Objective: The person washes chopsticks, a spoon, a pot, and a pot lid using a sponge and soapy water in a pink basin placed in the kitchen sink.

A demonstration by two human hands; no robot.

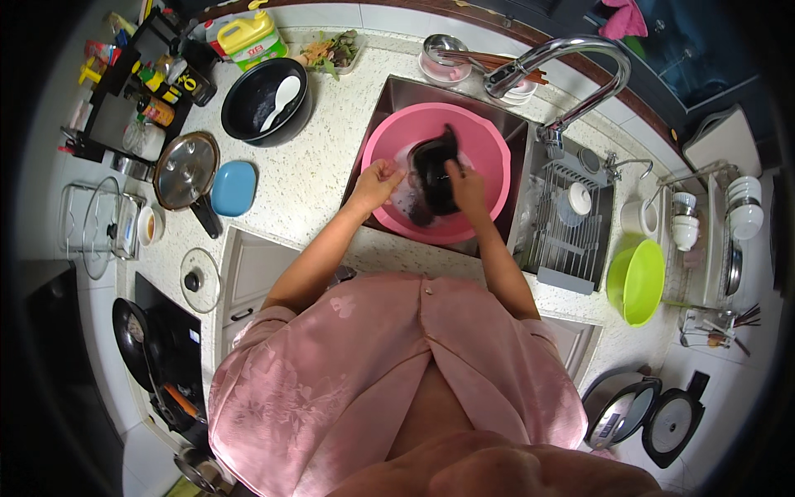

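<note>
A large pink plastic basin stands in the left bowl of a steel sink. Soapy water lies in it. A black pot or pan with a short handle is tilted in the basin, blurred by motion. My right hand grips its right side, the fingers over the edge. My left hand is at the basin's left side, beside the suds, with its fingertips drawn together; whether something small is between them cannot be told. The chrome faucet arches over the sink's back right.
Left on the counter are a black bowl with a white spoon, a blue dish and a lidded pan. Right are a dish rack in the second bowl and a green basin. Bowls and chopsticks sit behind the sink.
</note>
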